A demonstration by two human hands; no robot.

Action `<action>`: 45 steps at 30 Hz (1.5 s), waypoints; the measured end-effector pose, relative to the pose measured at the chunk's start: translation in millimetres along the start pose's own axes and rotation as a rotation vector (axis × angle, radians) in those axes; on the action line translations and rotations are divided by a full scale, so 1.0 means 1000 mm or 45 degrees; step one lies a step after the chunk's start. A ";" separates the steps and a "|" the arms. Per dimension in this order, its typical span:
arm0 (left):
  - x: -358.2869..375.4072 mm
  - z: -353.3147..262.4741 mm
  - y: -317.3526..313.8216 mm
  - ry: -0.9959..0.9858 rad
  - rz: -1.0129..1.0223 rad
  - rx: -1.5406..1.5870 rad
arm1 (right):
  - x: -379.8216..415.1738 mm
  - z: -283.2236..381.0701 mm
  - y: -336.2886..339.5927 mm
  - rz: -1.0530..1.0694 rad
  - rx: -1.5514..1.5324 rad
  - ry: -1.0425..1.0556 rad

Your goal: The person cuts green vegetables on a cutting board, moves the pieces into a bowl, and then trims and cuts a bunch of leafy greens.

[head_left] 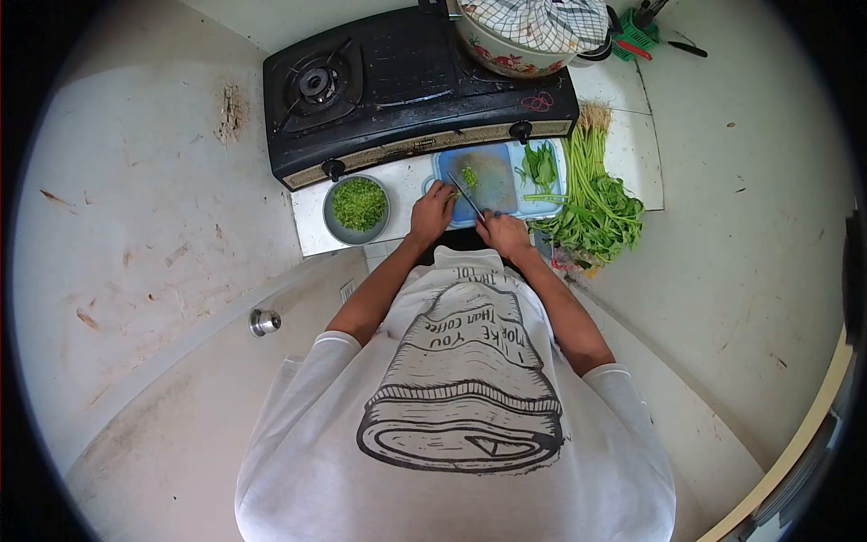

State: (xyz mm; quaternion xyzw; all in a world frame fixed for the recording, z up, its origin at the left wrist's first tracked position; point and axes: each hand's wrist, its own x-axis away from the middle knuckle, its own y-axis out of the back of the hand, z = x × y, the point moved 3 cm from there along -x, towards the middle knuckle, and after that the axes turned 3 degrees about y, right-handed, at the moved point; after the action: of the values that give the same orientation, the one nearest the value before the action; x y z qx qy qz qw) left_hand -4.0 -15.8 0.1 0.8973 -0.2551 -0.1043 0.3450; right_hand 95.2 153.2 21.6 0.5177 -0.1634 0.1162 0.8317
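My right hand (503, 233) is closed round the handle of a knife (465, 195), its blade slanting up and left over the blue cutting board (502, 204). Curled at the board's left side, my left hand (433, 211) pinches thin green stalks, which are mostly hidden by the fingers, close to the blade. Finely chopped greens (470, 176) lie in a small heap just beyond the knife tip. Some loose green leaves (539, 166) rest on the right part of the board. To the left, a grey bowl (330, 222) holds a mound of chopped greens (358, 204).
A large bunch of long-stalked leafy greens (591, 194) lies right of the board. Behind stands a black two-burner stove (406, 77), bearing a floral pot (515, 61) covered with a checked cloth (542, 23). A green basket (637, 41) with utensils sits at the back right.
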 end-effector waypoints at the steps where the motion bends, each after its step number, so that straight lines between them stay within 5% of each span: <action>1: 0.000 0.000 0.000 0.004 0.007 -0.001 | 0.000 0.000 0.000 0.006 0.006 0.001; 45: 0.002 0.004 0.002 -0.059 0.059 -0.079 | -0.012 -0.004 -0.018 -0.086 0.102 0.082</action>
State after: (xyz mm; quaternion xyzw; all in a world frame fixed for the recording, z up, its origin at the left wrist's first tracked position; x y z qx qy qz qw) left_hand -4.6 -20.5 -1.0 0.8773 -0.2804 -0.1250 0.3690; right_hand 91.4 149.1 0.6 0.5518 -0.1142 0.1113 0.8186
